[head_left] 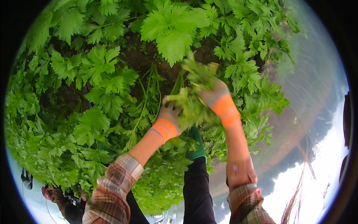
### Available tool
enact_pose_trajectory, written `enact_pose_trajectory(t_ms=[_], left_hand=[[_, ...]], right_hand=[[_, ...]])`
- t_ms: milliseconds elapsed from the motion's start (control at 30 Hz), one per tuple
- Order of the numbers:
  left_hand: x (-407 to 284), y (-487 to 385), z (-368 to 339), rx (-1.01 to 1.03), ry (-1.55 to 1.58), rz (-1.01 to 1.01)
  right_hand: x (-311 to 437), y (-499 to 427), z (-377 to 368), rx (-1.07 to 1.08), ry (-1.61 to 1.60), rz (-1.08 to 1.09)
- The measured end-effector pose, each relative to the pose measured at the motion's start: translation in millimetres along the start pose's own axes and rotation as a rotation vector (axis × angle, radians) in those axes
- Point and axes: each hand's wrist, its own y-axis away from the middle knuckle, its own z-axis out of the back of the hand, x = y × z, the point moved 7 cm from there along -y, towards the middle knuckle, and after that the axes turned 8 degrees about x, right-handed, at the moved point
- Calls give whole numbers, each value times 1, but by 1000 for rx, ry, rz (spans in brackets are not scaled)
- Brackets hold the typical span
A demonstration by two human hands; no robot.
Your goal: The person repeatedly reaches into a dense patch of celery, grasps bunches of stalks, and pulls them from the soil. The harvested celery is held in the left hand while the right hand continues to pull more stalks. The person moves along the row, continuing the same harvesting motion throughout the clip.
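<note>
Leafy green plants that look like celery [96, 120] surround my hands. My left hand [169, 117], in a grey glove with an orange cuff, is closed around pale green stalks [179, 97] at the centre. Slightly higher and to the right, my right hand [215, 93], in a matching glove, grips a blurred bunch of leafy stems [200, 74]. Blurred leaves hang between both hands, and the fingertips are partly hidden. Several long thin stems [146, 96] lean over the foliage just left of my left hand.
Dark soil [139, 56] shows between the plants. Below my hands are my green boot [197, 145] and dark trouser leg [197, 184]. A transparent plastic sheet [304, 84] rises along the right. Another person [64, 201] is among the plants at lower left.
</note>
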Motion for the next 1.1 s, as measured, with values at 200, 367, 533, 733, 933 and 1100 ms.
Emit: enact_pose_trajectory(t_ms=[200, 367, 533, 733, 933, 1100], left_hand=[[14, 40, -38, -184, 232, 183], [13, 64, -65, -371, 298, 153], [7, 76, -59, -522, 328, 102], [8, 78, -61, -449, 360, 111], [7, 78, -63, -427, 333, 84], [6, 82, -60, -443, 404, 51]], right_hand=[[-76, -109, -82, 410, 1047, -282], [-122, -123, -114, 402, 1381, 46], [-132, -124, -109, 293, 1228, 151], [-158, -130, -98, 284, 908, -202], [-203, -181, -89, 362, 984, -360], [-192, -153, -59, -48, -85, -326]])
